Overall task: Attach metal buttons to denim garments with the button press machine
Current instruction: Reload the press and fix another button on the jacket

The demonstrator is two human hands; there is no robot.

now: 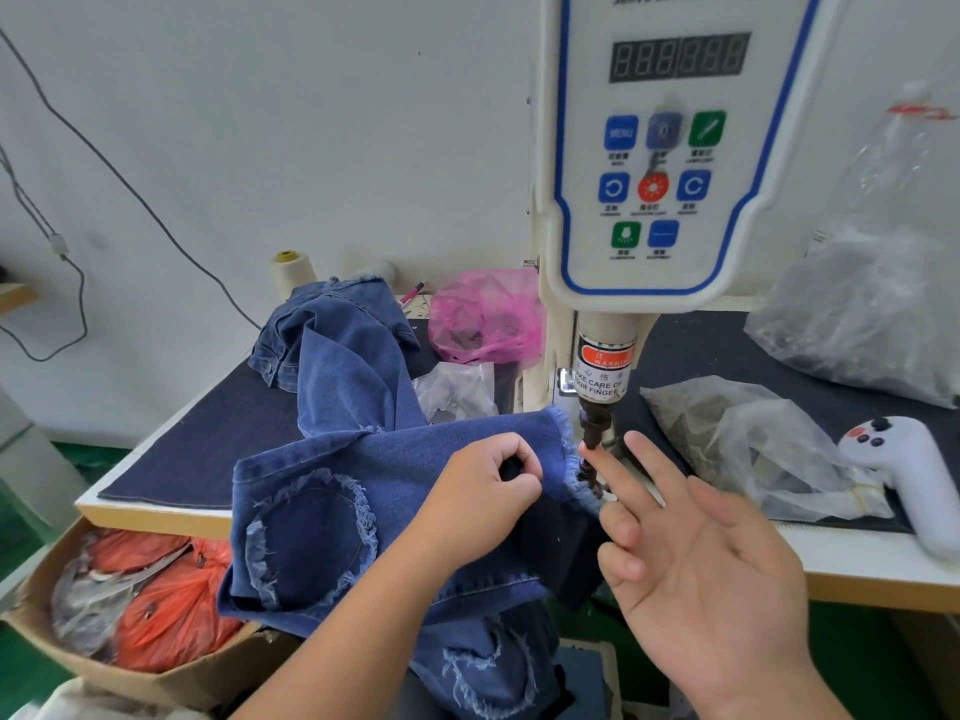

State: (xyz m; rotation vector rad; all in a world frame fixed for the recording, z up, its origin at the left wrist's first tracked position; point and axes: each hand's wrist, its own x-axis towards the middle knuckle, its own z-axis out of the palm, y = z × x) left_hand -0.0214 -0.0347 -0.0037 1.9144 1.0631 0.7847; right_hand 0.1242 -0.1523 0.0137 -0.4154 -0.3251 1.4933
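Blue frayed denim garment, pinched by left hand, lies just left of the press's black punch; right hand spread, empty.

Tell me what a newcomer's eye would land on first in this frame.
First, the tall white button press machine with blue-edged control panel, upper centre. Directly below its black punch, the left hand pinches the frayed blue denim garment, while the right hand is open with one fingertip at the punch. Next come the pink plastic bag behind the denim and the orange bags in a cardboard box, lower left.
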